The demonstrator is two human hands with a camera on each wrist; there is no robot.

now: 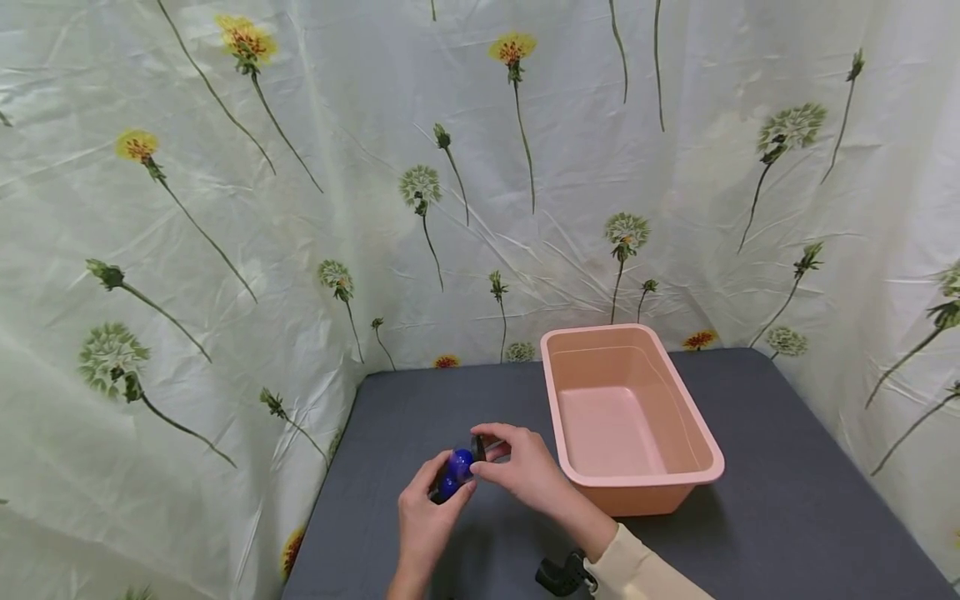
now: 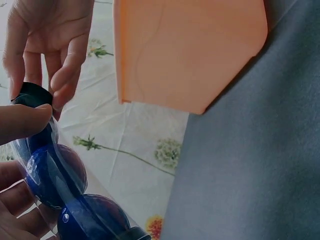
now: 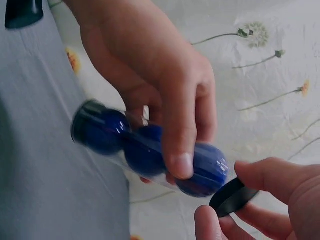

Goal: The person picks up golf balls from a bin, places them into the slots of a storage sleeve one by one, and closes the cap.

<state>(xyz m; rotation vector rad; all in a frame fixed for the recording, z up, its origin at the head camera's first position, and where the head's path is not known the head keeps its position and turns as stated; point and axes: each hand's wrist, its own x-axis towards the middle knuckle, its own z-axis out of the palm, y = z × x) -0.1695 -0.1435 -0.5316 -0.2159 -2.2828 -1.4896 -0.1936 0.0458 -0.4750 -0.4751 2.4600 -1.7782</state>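
A clear plastic tube holds three blue balls, lined up in a row. My left hand grips the tube around its side, thumb on one side and fingers on the other. At the tube's far end stands a dark base. My right hand pinches a round black cap between thumb and fingers. In the right wrist view the cap is tilted at the tube's mouth, beside the end ball. Both hands are above the table, left of the pink basin.
The pink basin stands on the dark grey table, right of the hands; no contents show in it. A flower-printed curtain hangs behind and beside the table. A black device sits at the right wrist.
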